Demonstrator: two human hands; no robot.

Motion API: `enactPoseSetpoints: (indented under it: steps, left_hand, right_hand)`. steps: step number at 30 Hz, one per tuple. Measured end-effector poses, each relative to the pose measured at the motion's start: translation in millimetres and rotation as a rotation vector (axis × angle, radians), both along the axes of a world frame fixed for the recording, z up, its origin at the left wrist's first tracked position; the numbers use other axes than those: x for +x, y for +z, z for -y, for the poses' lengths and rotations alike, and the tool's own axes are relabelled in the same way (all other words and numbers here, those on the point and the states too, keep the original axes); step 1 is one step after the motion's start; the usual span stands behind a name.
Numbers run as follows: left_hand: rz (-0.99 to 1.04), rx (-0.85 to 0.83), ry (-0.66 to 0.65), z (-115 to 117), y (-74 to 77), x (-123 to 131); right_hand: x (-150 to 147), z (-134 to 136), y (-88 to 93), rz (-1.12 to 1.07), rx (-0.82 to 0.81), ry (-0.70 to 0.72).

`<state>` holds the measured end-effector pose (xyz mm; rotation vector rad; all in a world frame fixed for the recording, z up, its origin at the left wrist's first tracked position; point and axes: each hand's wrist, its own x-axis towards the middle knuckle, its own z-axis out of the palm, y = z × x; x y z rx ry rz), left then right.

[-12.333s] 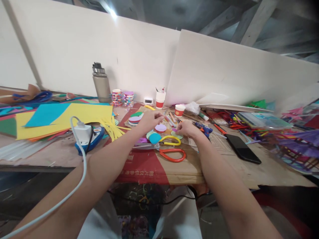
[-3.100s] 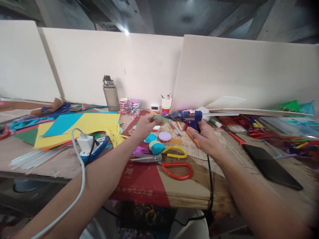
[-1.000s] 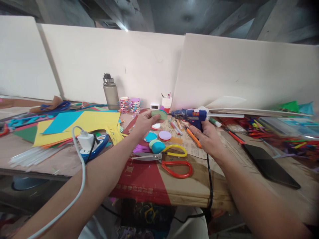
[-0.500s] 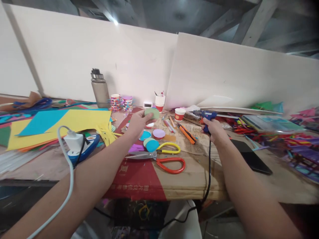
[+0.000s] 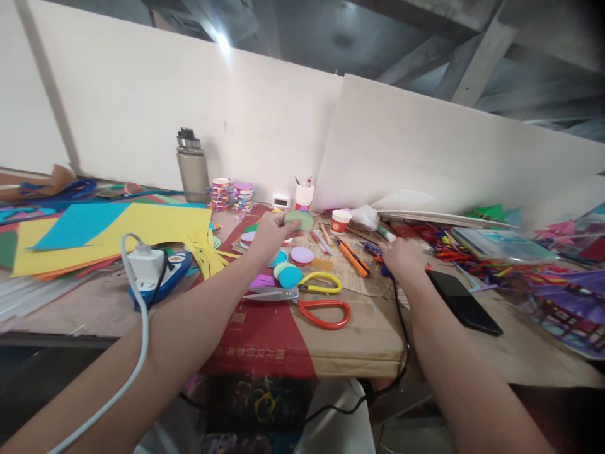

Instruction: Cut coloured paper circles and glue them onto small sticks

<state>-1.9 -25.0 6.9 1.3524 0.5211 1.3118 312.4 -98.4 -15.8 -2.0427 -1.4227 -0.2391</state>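
Observation:
My left hand point(image 5: 273, 234) pinches a pale green paper disc point(image 5: 299, 221) by its edge, raised above the table. My right hand point(image 5: 404, 257) is low over the tabletop, its fingers closed around a blue glue gun point(image 5: 373, 248), which the hand partly hides. A black cord runs down from the gun over the table edge. Below my left hand lie a blue paper disc point(image 5: 290, 276) and a lilac disc point(image 5: 302, 255). Large scissors point(image 5: 324, 314) with one red and one yellow handle lie open nearer to me. An orange utility knife point(image 5: 352, 258) rests left of the glue gun.
A bottle point(image 5: 193, 167) stands at the back beside stacks of banded paper pieces point(image 5: 243, 197). Paper cups point(image 5: 341, 222) stand near the wall. Coloured sheets point(image 5: 161, 227) and a power strip point(image 5: 176, 277) occupy the left. A black phone point(image 5: 463, 302) lies right of my forearm.
My right hand has lowered the glue gun towards the tabletop. My left hand has shifted slightly right with the green disc. The view has turned a little.

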Motion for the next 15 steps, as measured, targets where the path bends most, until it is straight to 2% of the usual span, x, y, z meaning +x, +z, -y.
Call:
enactPoseSetpoints:
  steps: [1,2,5,8,11,15]
  left_hand:
    - [-0.017,0.014,-0.004,3,0.2,1]
    - [-0.036,0.028,-0.001,5,0.5,2]
    - [-0.139,0.058,-0.031,14,1.5,3]
    - [-0.21,0.09,-0.051,20,2.1,4]
    - [-0.271,0.119,-0.081,22,2.0,5]
    - [-0.333,0.154,-0.139,23,0.0,8]
  right_hand:
    - [-13,1,3.9,-0.003,0.105,-0.025]
    - [-28,2,7.8,-0.037,0.187,0.034]
    - [-80,4,17.3,-0.252,0.348,0.421]
    - [-120,8,22.6,-0.307,0.375,0.63]
    - [-135,12,23.7,-0.28,0.386,0.698]
    - [-136,15,22.3,-0.262,0.458,0.693]
